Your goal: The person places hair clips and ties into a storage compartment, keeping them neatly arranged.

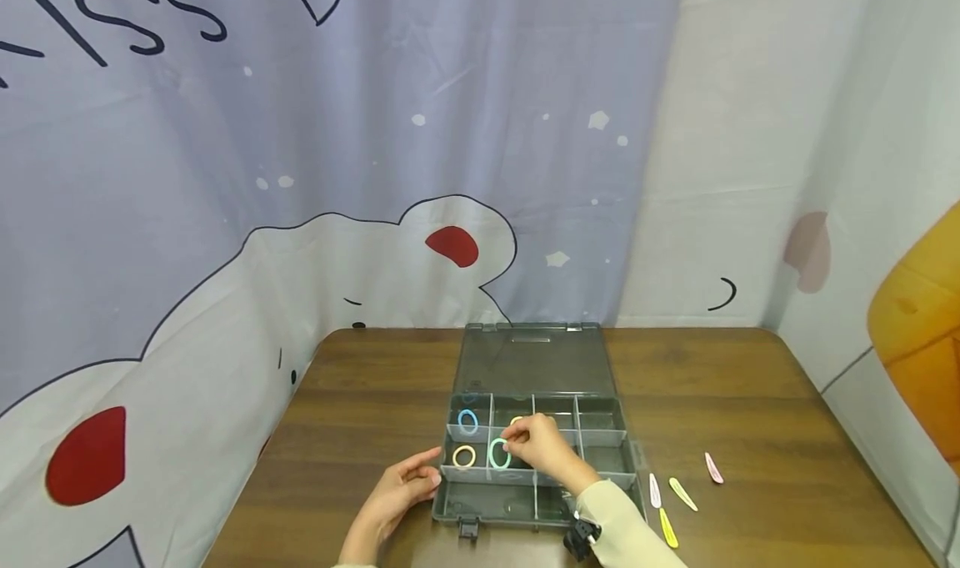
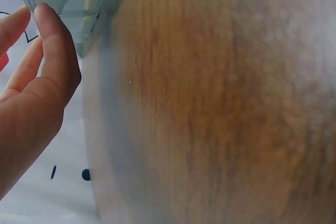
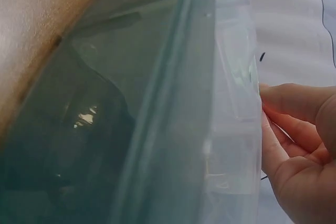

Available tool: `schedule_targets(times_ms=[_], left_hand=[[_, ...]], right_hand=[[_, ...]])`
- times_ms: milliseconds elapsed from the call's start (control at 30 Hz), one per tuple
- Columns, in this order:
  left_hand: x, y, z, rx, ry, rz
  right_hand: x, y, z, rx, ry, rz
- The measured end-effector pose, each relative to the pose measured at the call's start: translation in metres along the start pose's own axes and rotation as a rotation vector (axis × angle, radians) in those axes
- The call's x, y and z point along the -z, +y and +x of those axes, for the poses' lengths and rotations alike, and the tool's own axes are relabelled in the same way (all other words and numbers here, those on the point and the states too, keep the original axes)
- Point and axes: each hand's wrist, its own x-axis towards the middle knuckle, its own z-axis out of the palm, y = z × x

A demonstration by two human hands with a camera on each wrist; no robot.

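Note:
A clear grey-green divided box [image 1: 487, 499] lies with its lid [image 1: 534, 359] raised at the back. My right hand [image 1: 546, 447] pinches a mint green hair tie [image 1: 491, 453] over a middle-row compartment. In the right wrist view, thumb and fingers [image 3: 278, 95] meet beside the box's clear wall. A yellow hair tie [image 1: 455, 458] sits in the compartment to the left, a blue one [image 1: 461, 421] in the back-left compartment. Another yellow hair tie [image 1: 514, 420] is partly hidden behind my right hand. My left hand [image 1: 401, 491] touches the box's left side with extended fingertips.
Right of the box lie several snap hair clips: a pale pink one [image 1: 655, 491], a pale yellow one [image 1: 682, 495], a bright yellow one [image 1: 668, 529] and a pink one [image 1: 713, 468]. The wooden table [image 1: 360, 401] reaches back to a printed curtain [image 1: 570, 176].

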Motion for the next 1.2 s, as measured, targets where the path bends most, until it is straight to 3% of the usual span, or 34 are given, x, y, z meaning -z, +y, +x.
schedule_targets(times_ms=[233,600,933,1200], left_hand=[[0.001,0.002,0.000,0.006,-0.004,-0.002],[0.000,0.001,0.003,-0.001,-0.003,-0.011],[0.000,-0.001,0.002,-0.016,0.002,-0.021],[0.001,-0.001,0.001,0.003,0.006,-0.005]], right_hand=[[0.002,-0.001,0.002,0.015,-0.006,0.033],[0.026,0.007,-0.001,0.003,0.047,0.128],[0.063,0.018,-0.012,-0.076,0.199,0.120],[0.094,0.028,-0.030,-0.109,0.267,0.154]])
